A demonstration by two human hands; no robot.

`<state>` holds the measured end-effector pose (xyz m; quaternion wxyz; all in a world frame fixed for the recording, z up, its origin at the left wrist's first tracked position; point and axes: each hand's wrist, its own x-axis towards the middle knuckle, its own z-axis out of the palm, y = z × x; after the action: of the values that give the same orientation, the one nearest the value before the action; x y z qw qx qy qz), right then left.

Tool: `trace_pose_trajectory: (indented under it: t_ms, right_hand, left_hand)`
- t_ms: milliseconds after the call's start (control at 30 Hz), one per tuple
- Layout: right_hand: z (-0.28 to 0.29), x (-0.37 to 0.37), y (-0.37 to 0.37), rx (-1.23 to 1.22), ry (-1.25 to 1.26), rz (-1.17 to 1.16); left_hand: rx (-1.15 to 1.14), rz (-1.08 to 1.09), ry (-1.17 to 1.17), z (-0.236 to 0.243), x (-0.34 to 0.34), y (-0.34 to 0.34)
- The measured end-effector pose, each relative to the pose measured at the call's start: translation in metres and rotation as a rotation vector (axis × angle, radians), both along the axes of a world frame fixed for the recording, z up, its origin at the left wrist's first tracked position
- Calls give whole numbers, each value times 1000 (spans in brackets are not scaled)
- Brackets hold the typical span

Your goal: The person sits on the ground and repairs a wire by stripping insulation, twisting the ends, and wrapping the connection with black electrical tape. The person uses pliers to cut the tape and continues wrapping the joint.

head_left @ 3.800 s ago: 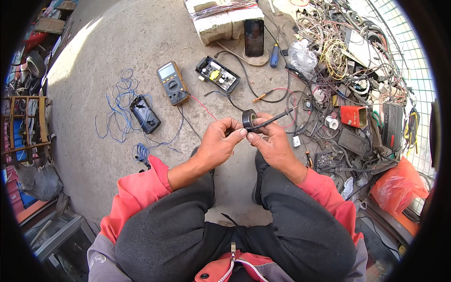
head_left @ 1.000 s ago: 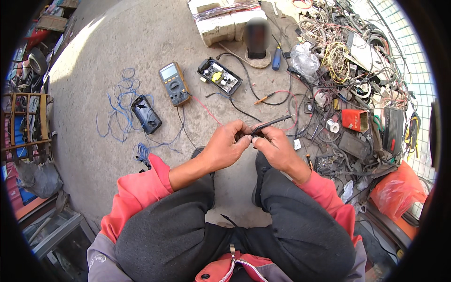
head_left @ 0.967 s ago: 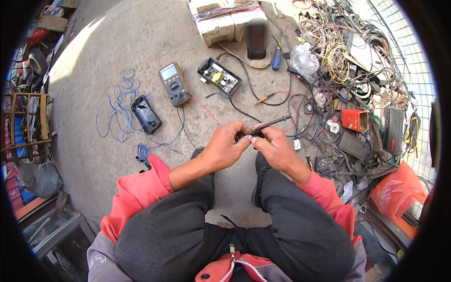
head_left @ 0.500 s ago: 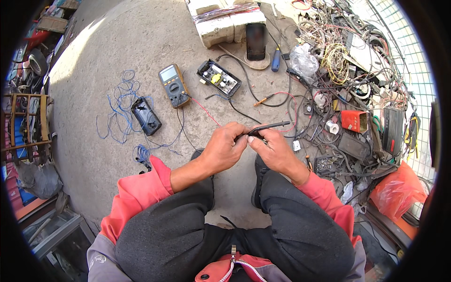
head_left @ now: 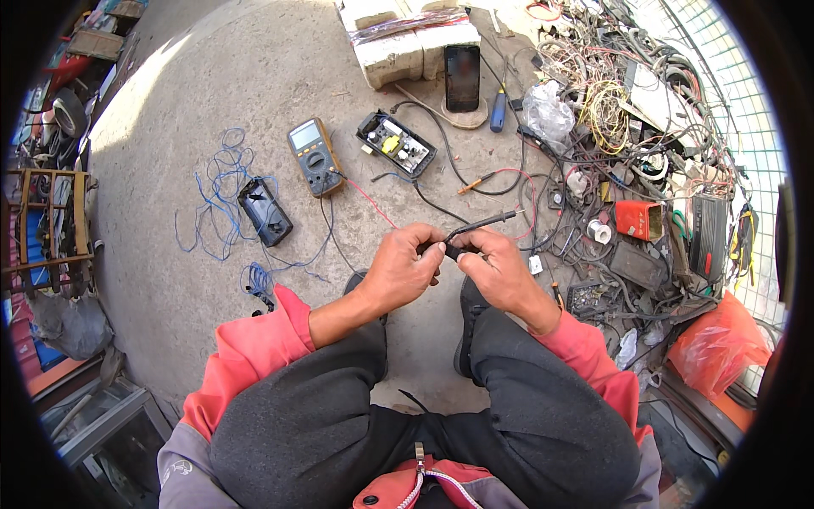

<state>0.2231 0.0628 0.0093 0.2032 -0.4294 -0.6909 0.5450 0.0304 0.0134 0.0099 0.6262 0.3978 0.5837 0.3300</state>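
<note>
Head view: L hand (head_left: pixel 400 265) looks pinched on the near end of a black probe (head_left: pixel 485 224); R hand (head_left: pixel 498 266) closed on a small dark bit (head_left: pixel 455 253), can't tell what. Probe's btwn them, poking out over R fingers. Prob. light, stiff, smooth; tip maybe fragile, so best grip mid-shaft.

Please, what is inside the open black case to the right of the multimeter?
A yellow component and pale electronic parts are visible inside the case; whatever lies beneath them is covered.
</note>
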Motion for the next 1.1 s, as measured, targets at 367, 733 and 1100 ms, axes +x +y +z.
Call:
trace_pose_trajectory:
  t_ms: [367, 733, 1100]
  right_hand:
    - [6, -2, -1, -20, -56, 0]
    - [6, -1, -1, 16, -33, 17]
    - [3, -7, -3, -19, -53, -38]
  left_hand:
    - [-109, -53, -315, -11, -3, -2]
    - [-103, -41, -216, -8, 0, -1]
    - [134, -8, 96, -10, 5, -4]
